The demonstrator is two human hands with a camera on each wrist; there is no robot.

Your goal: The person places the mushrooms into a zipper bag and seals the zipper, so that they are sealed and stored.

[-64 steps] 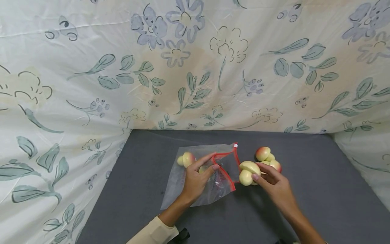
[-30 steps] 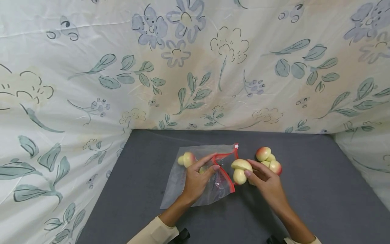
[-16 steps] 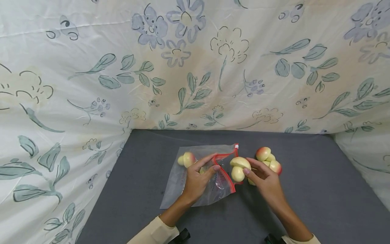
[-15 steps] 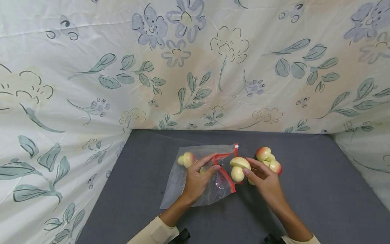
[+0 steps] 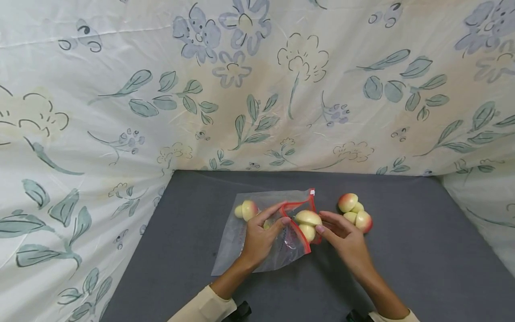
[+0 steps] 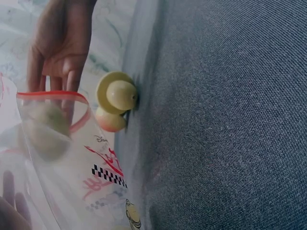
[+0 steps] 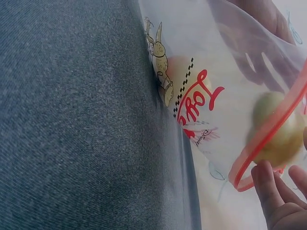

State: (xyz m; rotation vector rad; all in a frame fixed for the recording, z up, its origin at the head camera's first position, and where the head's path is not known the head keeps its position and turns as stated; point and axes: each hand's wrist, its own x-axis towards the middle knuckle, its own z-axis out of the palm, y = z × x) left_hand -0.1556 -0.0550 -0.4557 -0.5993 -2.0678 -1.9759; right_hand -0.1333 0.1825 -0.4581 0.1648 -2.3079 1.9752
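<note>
My left hand (image 5: 258, 237) grips the near red zip edge of a clear plastic zip bag (image 5: 235, 255), whose mouth gapes to the right. At that mouth, my right hand (image 5: 349, 243) pinches a pale yellow toy mushroom (image 5: 308, 218) between thumb and fingers. The mushroom lies partly inside the red rim. Through the plastic, the right wrist view shows it blurred, with fingertips (image 7: 263, 175) against its lower side. Another toy mushroom (image 5: 249, 210), with a reddish cap, lies deep in the bag. A pale piece behind the left fingers is mostly hidden.
Two toy mushrooms with red-blushed caps, one behind (image 5: 348, 202) and one in front (image 5: 364, 221), lie close together to the right of the bag. They rest on a dark grey cloth surface (image 5: 422, 250). A floral curtain (image 5: 257, 125) hangs behind and along the sides.
My right hand has moved left, bringing the toy mushroom from beside the bag into its mouth. The left hand has kept its grip on the bag's edge, and the bag has barely moved.
</note>
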